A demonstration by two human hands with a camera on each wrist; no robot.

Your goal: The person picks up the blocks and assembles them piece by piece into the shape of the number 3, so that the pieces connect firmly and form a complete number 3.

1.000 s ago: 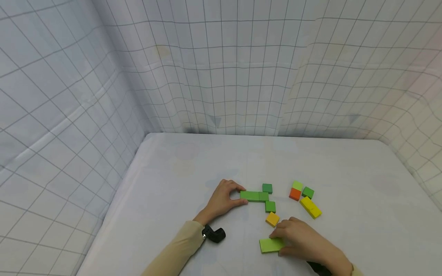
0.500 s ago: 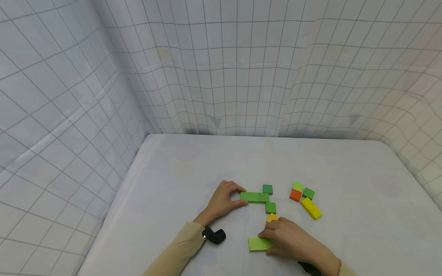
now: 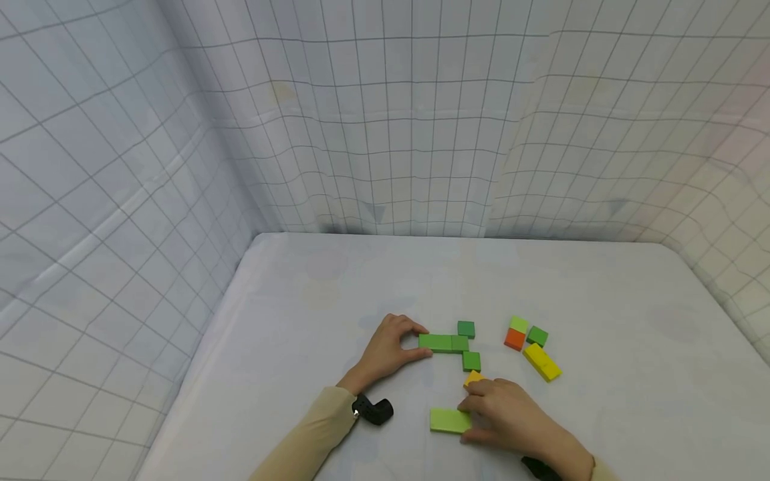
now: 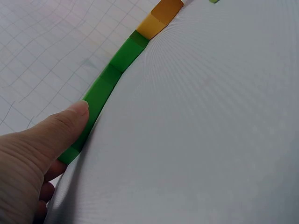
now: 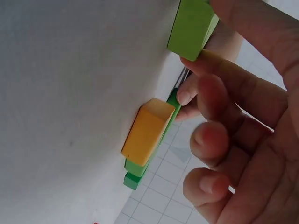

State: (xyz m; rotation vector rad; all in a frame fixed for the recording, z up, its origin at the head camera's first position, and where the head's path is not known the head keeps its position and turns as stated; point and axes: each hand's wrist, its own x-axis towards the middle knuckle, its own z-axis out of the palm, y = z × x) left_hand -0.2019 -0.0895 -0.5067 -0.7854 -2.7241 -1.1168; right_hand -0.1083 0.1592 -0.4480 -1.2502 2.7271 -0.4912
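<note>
My left hand (image 3: 385, 349) pinches the left end of a long green block (image 3: 434, 343) between thumb and fingers; the left wrist view shows its thumb (image 4: 70, 123) along the block's near side. A small green block (image 3: 460, 343) continues its right end. A dark green block (image 3: 466, 329) sits just behind that end, another green block (image 3: 472, 361) just in front. Nearer still is an orange-yellow block (image 5: 145, 133), partly covered by my right hand (image 3: 511, 415) in the head view. That hand pinches the right end of a long light green block (image 3: 446, 421), its other fingers loosely curled.
To the right lie a small light green block (image 3: 519, 325), an orange-red block (image 3: 514, 339), a dark green block (image 3: 537, 336) and a long yellow block (image 3: 542, 362). The white table (image 3: 301, 300) meets gridded cloth walls (image 3: 391, 133) at the back and sides.
My right hand has slid the light green block to the left, then slightly away from me. It now covers part of the orange-yellow block. My left hand stays in place.
</note>
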